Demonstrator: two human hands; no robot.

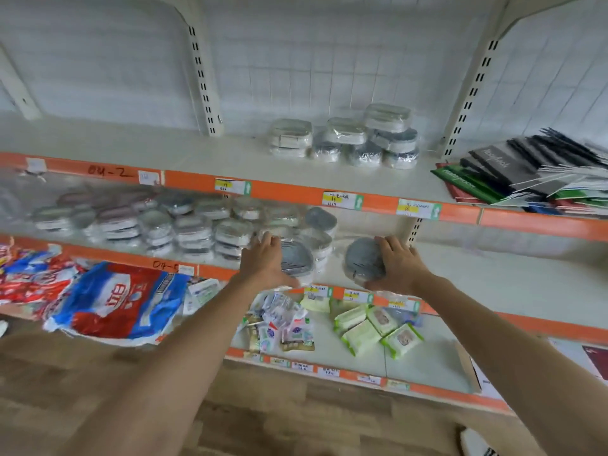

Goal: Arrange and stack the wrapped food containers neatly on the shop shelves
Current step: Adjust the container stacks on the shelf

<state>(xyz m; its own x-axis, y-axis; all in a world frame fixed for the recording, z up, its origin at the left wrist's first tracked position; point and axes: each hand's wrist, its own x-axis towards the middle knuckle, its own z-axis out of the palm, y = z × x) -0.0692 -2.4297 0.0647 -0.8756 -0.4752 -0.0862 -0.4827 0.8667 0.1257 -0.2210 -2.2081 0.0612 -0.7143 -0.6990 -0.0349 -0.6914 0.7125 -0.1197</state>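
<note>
On the middle shelf (477, 274) my right hand (399, 263) grips a grey-lidded wrapped container (363, 261) from its right side. My left hand (263, 261) holds another grey wrapped container (296, 260) that stands at the right end of a long row of several wrapped containers (184, 225). On the upper shelf (197, 156) stands a small stack of wrapped containers (345, 139), white ones on top of grey ones.
Dark and green packets (526, 172) lie piled at the right of the upper shelf. The lower shelf holds green wipe packs (371, 327), small sachets (283, 324) and red-and-blue bags (115, 297). Orange shelf edges carry price tags. Wooden floor lies below.
</note>
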